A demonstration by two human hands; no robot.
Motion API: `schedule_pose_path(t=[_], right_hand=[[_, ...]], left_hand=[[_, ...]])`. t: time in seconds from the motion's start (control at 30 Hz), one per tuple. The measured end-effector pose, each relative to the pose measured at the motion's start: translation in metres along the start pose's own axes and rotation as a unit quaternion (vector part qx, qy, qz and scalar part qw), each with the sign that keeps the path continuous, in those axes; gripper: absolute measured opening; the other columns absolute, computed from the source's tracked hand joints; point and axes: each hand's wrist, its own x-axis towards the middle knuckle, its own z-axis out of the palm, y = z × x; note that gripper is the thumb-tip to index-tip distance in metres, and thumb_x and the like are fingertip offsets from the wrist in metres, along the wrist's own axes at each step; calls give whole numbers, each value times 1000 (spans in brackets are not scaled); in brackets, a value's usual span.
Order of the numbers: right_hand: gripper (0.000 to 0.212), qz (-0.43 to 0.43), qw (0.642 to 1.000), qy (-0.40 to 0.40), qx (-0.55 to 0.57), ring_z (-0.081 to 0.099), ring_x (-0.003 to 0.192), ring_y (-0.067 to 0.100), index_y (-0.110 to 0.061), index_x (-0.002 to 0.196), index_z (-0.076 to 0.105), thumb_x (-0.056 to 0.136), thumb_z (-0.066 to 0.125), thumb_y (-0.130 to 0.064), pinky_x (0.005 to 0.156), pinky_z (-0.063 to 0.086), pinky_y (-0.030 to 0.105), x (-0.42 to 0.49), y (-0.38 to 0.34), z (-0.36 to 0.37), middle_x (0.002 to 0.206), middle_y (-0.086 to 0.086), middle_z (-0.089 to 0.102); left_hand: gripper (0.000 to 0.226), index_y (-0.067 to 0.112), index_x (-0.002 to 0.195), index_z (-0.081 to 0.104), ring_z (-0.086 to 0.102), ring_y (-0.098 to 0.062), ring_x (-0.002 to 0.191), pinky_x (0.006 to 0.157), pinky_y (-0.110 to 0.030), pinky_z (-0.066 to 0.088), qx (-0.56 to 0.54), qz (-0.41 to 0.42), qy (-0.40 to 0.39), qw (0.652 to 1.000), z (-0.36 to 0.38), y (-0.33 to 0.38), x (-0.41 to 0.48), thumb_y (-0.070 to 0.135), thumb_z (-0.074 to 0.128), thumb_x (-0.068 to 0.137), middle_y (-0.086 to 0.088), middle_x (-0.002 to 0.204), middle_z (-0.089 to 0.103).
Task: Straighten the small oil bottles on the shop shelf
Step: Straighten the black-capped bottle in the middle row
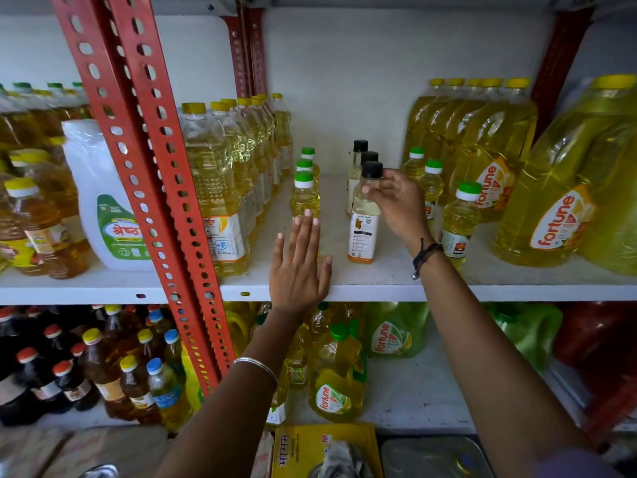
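Three small black-capped oil bottles (364, 205) stand in a file running back from the front of the white shelf (379, 282), the front one upright with an orange-banded white label. The right hand (396, 201) pinches that front bottle at the neck, thumb and fingertips closed just below the cap. Just left of them, three small green-capped bottles (305, 191) of yellow oil form a second file. The left hand (298, 267) is flat and open, fingers together, palm over the shelf edge, fingertips touching the base of the nearest green-capped bottle. More green-capped small bottles (460, 219) stand right of the wrist, before big Fortune oil jugs (558, 208). Tall yellow-capped bottles (220, 188) line the left beside a red slotted upright (151, 174).
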Motion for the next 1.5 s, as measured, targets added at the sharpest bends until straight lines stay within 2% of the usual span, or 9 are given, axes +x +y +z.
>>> schedule_pose_path(t=[0.13,0.33,0.47,0.57,0.67,0.87,1.03,1.2,1.5], right_hand=[[37,-11,999,31,-38,65,86,21,-13,102,62,71,78,-26,77,55,36,1,0,-2,95,8,68],[40,-21,997,32,-72,60,82,18,-13,99,61,70,78,-34,75,51,36,-1,-3,-1,91,3,63],[38,-29,997,10,-65,59,91,16,-11,109,59,78,72,-27,82,50,32,-3,-8,-3,98,3,63],[32,-31,998,10,-58,63,84,16,-10,104,62,77,73,-22,79,54,32,-3,-11,-7,98,10,69],[36,-25,998,15,-59,65,83,18,-11,101,61,72,78,-25,77,56,33,-2,-10,-9,95,9,69],[43,-16,997,-11,-78,64,91,19,-9,106,61,75,74,-35,81,53,32,-5,-9,-11,105,11,68],[25,-12,997,-38,-64,69,88,25,-10,97,66,78,71,-26,86,56,47,-6,-10,-16,100,16,73],[23,-21,996,-60,-60,69,88,22,-12,100,67,80,70,-23,88,55,45,-17,-17,-24,98,13,73],[25,-28,996,-53,-65,70,86,21,-11,102,65,81,69,-23,86,56,44,-36,-25,-34,101,13,73]], left_hand=[[63,7,151,20,5,-17,148,119,-38,-1,5,0,-9,1000,0,0,0,38,29,96,-7,159,13],[63,7,151,20,5,-17,148,120,-37,-1,6,0,-19,1000,-1,0,0,38,27,97,-7,159,13],[63,7,151,19,7,-18,148,120,-37,-2,15,0,-25,1000,-1,0,0,39,28,97,-7,159,14],[63,7,151,19,8,-18,148,120,-37,-2,18,-1,-25,1000,-1,1,-1,38,28,97,-7,159,13],[63,7,151,19,7,-18,148,120,-37,-1,20,0,-25,1000,-1,1,-1,38,29,97,-7,159,12],[63,6,151,20,9,-20,148,120,-39,3,17,1,-28,999,-1,2,-1,38,28,98,-8,159,12],[63,6,151,20,11,-20,148,120,-39,4,17,3,-33,999,-2,2,-1,38,28,97,-9,159,14],[63,7,151,20,11,-20,148,120,-40,4,15,0,-38,999,-2,2,-1,38,28,97,-7,159,14],[63,6,151,23,14,-22,147,119,-40,4,10,1,-38,999,-2,3,-1,37,29,97,-9,158,17]])
